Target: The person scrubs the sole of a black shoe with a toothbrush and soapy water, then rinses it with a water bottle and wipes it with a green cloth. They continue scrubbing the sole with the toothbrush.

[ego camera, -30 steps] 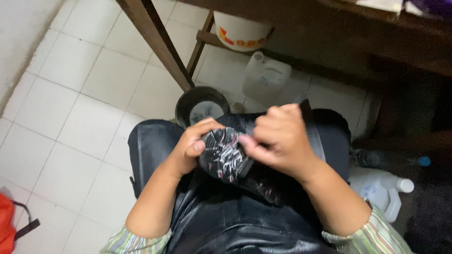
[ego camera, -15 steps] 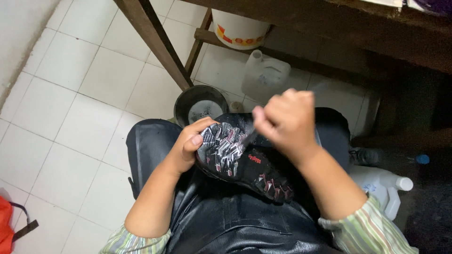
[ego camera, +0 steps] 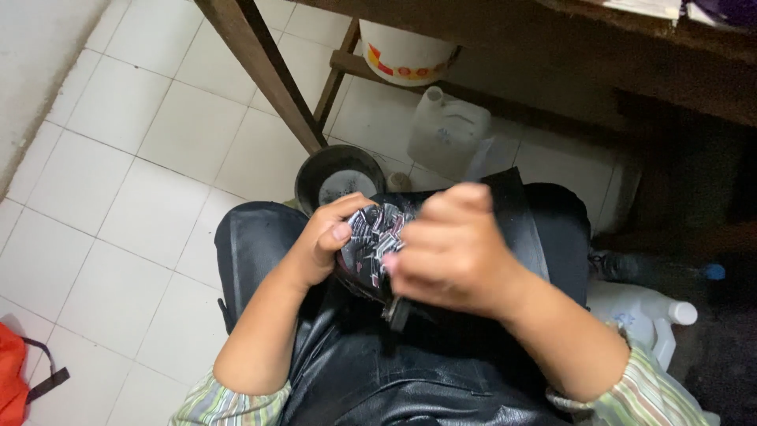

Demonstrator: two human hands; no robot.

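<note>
A black shoe [ego camera: 369, 241] with a white and red pattern rests on my lap, over a shiny black apron [ego camera: 378, 371]. My left hand [ego camera: 323, 237] grips the shoe's left side, thumb pressed on its patterned surface. My right hand [ego camera: 453, 248] covers the shoe's right part with fingers curled on it; the motion blur hides whether it pinches something small. Most of the shoe is hidden under my right hand.
A dark metal bowl [ego camera: 339, 177] sits on the white tiled floor by my knees. A wooden table leg [ego camera: 264, 75], a white bucket [ego camera: 402, 55] and a white jug [ego camera: 445, 130] stand ahead. Another white jug [ego camera: 654, 323] is at right, an orange bag [ego camera: 16, 379] at lower left.
My right hand rose above the shoe half a second ago and has come back down onto it. The shoe has turned, so less of it shows.
</note>
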